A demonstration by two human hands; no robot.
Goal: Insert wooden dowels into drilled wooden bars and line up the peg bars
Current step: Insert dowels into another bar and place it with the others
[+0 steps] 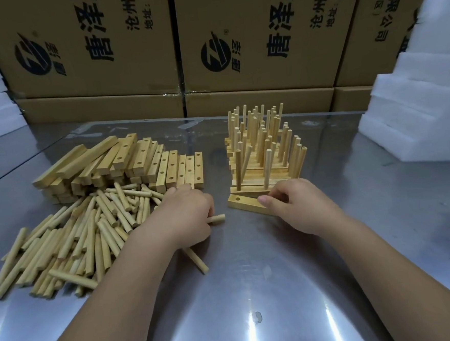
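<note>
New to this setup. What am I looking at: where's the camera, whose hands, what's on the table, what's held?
There is no machine here. A person works with bare hands, and the single picture comes from a camera worn on the head, looking forward and down. The left hand grips a dowel whose end sticks out toward the middle. The right hand holds a drilled bar that lies flat on the metal table; one empty hole shows at its free end. On the left lie a pile of loose dowels and, behind it, a stack of drilled bars. Behind the right hand stand the finished peg bars, lined up one behind another, most dowels upright. Cardboard boxes stand behind the table, with white foam blocks at the sides.
</note>
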